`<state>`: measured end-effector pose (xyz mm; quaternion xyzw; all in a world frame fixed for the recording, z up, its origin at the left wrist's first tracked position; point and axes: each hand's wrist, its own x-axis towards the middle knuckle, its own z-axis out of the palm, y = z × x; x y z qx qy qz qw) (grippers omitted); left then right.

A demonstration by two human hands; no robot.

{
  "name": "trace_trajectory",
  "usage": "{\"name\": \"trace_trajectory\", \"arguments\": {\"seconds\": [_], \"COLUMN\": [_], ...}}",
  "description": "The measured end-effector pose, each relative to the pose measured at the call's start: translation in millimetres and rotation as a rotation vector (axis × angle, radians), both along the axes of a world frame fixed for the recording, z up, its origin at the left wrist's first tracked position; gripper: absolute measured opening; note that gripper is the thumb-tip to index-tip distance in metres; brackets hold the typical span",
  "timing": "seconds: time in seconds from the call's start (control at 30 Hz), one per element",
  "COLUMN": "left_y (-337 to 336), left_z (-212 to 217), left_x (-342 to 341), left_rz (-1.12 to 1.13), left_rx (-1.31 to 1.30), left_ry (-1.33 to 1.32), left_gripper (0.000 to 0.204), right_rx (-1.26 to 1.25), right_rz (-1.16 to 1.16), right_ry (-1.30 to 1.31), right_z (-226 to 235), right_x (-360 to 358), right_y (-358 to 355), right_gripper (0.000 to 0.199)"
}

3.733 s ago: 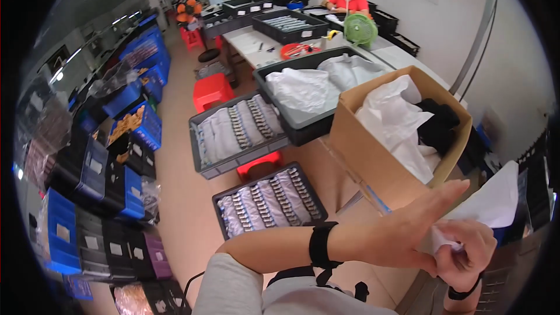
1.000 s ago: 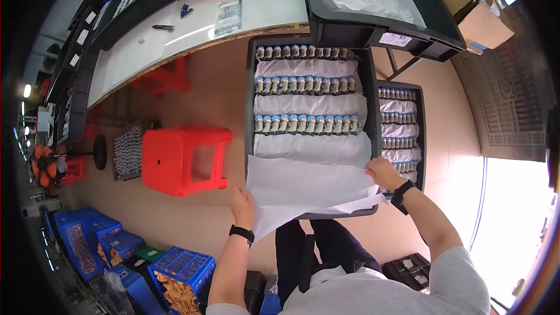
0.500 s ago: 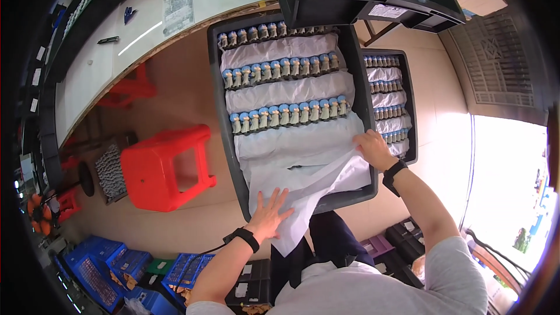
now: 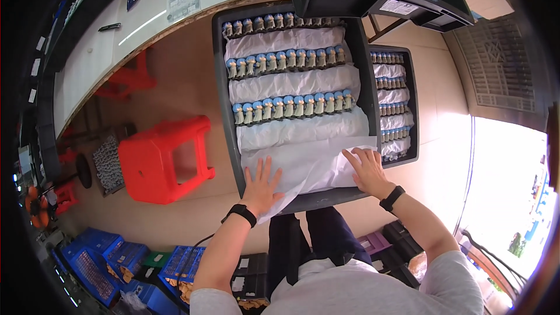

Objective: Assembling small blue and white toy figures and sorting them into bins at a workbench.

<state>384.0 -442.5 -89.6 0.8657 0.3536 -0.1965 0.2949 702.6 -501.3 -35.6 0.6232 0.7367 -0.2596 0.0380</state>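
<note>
Workshop floor, seen from above, with a red stool [image 4: 166, 157] left of a dark crate [image 4: 228, 99]. Since a moment ago, white paper [image 4: 309, 166] has settled flat over the crate's near edge. Left hand [image 4: 261, 184] and right hand [image 4: 367, 169] press it, fingers spread, beyond rows of small figurines [image 4: 291, 105].

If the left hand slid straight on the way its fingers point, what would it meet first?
The left hand lies flat on the white paper sheet. Straight ahead, likely the nearest row of blue-capped figures, though a wrapped layer of paper lies between.
</note>
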Motion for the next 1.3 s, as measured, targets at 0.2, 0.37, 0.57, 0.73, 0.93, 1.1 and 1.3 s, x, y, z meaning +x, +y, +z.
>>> {"name": "trace_trajectory", "arguments": {"seconds": [0.2, 0.37, 0.57, 0.73, 0.93, 1.1, 1.3], "left_y": [7.5, 8.5, 6.9, -0.5, -2.8, -9.5, -19.3], "left_z": [2.1, 1.7, 5.3, 14.3, 11.5, -5.3, 3.5], "left_x": [11.7, -1.7, 13.9, 12.8, 26.0, 12.3, 6.0], "left_rz": [-0.068, -0.017, 0.031, 0.081, 0.078, 0.132, 0.101], "left_rx": [-0.011, -0.027, -0.015, 0.018, 0.035, 0.103, 0.189], "left_ry": [0.128, 0.147, 0.156, 0.121, 0.176, 0.183, 0.096], "left_gripper": [0.074, 0.082, 0.089, 0.089, 0.098, 0.102, 0.09], "right_rx": [0.077, 0.137, -0.381, -0.316, 0.034, -0.004, 0.091], "right_rz": [0.064, 0.271, 0.237, -0.372, -0.562, -0.577, -0.603], "right_ry": [0.063, -0.007, -0.073, 0.462, -0.049, 0.028, 0.041], "right_z": [-10.3, 47.7, 54.4, 42.0, -54.2, -82.7, -48.3], "right_x": [-11.1, -38.9, -43.4, -40.1, -24.5, -14.4, -16.3], "right_y": [16.3, -33.8, -122.7, -65.8, -33.0, -37.8, -35.4], "right_gripper": [0.067, 0.032, 0.044, 0.053, 0.079, 0.086, 0.075]}}
